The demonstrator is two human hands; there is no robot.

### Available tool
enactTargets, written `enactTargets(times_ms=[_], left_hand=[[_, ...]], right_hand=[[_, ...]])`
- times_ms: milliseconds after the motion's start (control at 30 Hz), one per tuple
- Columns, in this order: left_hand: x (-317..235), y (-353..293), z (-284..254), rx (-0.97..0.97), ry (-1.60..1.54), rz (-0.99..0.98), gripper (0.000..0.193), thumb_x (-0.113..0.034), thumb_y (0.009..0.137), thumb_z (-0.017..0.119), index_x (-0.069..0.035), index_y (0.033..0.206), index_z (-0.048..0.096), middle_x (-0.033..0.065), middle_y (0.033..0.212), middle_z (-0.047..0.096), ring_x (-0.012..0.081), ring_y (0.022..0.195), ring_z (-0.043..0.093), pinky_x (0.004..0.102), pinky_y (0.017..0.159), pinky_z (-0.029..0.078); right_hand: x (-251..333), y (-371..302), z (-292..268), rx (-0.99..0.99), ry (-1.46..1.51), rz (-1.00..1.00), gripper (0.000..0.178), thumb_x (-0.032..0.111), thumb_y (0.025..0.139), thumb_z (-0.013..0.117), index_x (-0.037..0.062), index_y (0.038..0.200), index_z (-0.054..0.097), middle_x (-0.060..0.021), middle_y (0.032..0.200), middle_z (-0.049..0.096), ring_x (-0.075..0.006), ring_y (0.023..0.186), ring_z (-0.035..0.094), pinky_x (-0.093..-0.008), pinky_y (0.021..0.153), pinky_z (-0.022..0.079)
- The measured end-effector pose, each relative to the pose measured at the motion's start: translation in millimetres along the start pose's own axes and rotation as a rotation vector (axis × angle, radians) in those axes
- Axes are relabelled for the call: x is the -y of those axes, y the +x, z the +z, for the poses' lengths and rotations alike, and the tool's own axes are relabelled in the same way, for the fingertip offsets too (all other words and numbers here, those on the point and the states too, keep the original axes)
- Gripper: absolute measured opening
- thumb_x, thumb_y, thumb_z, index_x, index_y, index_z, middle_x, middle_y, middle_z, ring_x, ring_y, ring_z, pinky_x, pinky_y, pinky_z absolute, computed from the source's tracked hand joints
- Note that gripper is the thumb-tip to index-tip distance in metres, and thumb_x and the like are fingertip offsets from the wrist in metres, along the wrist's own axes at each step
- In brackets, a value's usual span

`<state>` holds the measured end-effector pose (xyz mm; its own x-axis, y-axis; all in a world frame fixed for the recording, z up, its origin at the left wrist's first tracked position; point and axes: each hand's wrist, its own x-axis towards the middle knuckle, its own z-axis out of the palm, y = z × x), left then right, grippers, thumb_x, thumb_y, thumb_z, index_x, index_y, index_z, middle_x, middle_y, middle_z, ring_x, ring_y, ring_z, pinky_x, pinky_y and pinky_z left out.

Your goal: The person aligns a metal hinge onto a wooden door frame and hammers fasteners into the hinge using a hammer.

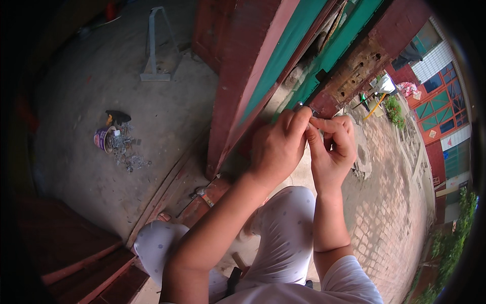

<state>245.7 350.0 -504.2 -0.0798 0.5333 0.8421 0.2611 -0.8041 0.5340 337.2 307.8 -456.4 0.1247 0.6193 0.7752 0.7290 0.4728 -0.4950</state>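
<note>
My left hand (279,144) and my right hand (334,144) meet just below the worn edge of a dark red door (362,66). Dark holes and scuffed, bare patches mark that edge. Fingertips of both hands are pinched close together. A tiny shiny metal bit (299,104) shows at the tip of my left fingers; most of it is hidden, so its kind is unclear. Whatever the right thumb and finger pinch is too small to make out. Left of my hands stands a red and green door panel (255,76).
On the concrete floor at left, a tipped purple-and-white tub (104,139) lies beside a heap of small metal pieces (126,147). Farther back stands a grey metal frame (153,50). A tool (203,196) rests by the door sill. Brick paving (387,213) spreads to the right.
</note>
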Motion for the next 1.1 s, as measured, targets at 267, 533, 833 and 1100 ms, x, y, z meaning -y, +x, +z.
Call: enactTargets(times_ms=[267,533,833,1100], left_hand=[[-3,1,2,0.000,0.034,-0.001,0.034,-0.007,0.080,0.063,-0.010,0.112,0.051,0.0086,0.078,0.055,0.0286,0.058,0.057,0.0390,0.047,0.046],[0,-2,1,0.007,0.048,0.015,0.034,-0.007,0.080,0.063,-0.014,0.112,0.054,0.0068,0.075,0.054,0.0268,0.055,0.055,0.0380,0.046,0.044],[17,2,18,-0.170,0.051,0.126,0.025,-0.003,0.073,0.062,-0.014,0.095,0.056,0.0055,0.068,0.054,0.0274,0.054,0.056,0.0383,0.044,0.044],[11,2,5,-0.056,0.056,0.124,0.015,-0.006,0.087,0.054,-0.008,0.102,0.056,0.0136,0.082,0.063,0.0345,0.074,0.062,0.0428,0.061,0.049]], right_hand=[[1,5,-7,0.071,0.123,0.147,0.015,-0.001,0.072,0.071,0.0037,0.086,0.068,0.0038,0.071,0.038,-0.0055,0.060,0.033,-0.0197,0.053,0.027],[10,1,-8,0.083,0.233,0.378,0.011,0.002,0.074,0.072,0.0031,0.084,0.065,0.0075,0.071,0.036,-0.0021,0.064,0.032,-0.0172,0.057,0.027],[22,-31,-27,0.050,0.509,0.415,0.011,0.004,0.086,0.068,0.0019,0.095,0.062,0.0065,0.074,0.053,-0.0006,0.068,0.044,-0.0141,0.060,0.034],[-49,-243,52,1.010,0.097,0.874,0.023,0.023,0.084,0.057,0.0050,0.095,0.066,-0.0161,0.090,0.067,-0.0257,0.087,0.066,-0.0362,0.075,0.050]])
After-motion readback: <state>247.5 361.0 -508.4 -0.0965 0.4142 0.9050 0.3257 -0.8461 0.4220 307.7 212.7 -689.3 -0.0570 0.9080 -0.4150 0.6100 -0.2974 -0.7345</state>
